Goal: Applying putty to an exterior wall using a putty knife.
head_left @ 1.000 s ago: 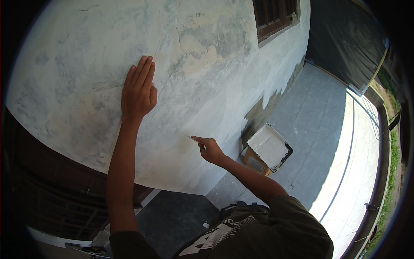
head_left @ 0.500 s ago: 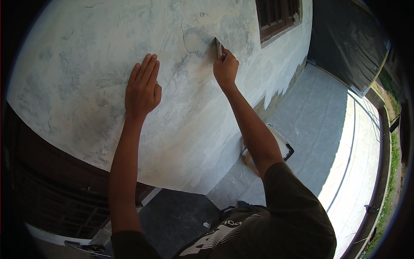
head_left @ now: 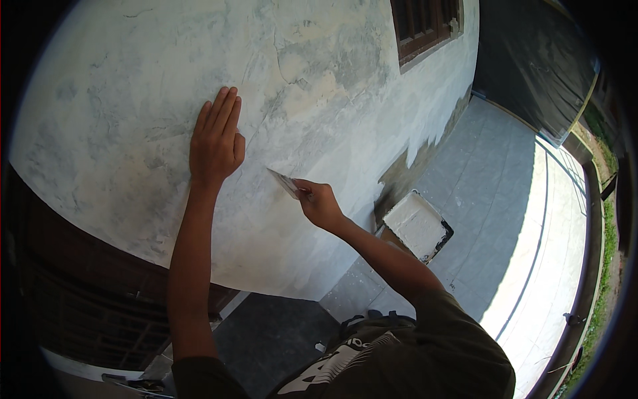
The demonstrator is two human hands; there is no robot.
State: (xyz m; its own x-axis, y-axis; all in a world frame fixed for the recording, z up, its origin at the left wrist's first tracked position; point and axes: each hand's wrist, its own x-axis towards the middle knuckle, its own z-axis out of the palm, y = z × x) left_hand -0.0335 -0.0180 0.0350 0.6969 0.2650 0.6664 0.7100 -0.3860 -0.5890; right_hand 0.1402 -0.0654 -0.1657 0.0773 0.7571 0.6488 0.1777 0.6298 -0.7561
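Note:
Flat against the patchy white and grey wall [head_left: 166, 73] rests my left hand [head_left: 216, 138], its fingers stretched upward and holding nothing. Lower and to the right, my right hand [head_left: 321, 204] is closed round a putty knife [head_left: 286, 184]. The knife's wide blade points up and left, at or very near the wall surface; contact cannot be made out for certain. Part of its handle is hidden inside my fingers. Thin cracks and grey smears mark the wall above the knife.
A tray of white paste [head_left: 417, 225] stands low beside the wall, right of my right forearm. Grey floor tiles [head_left: 475, 179] stretch beyond it. At upper right are a brown-framed window [head_left: 425, 30] and dark sheeting [head_left: 531, 66]. A dark slatted wooden piece [head_left: 86, 292] lies lower left.
My right hand has swept down and to the left with the putty knife, leaving the paste tray more exposed. My left hand has stayed nearly in place on the wall.

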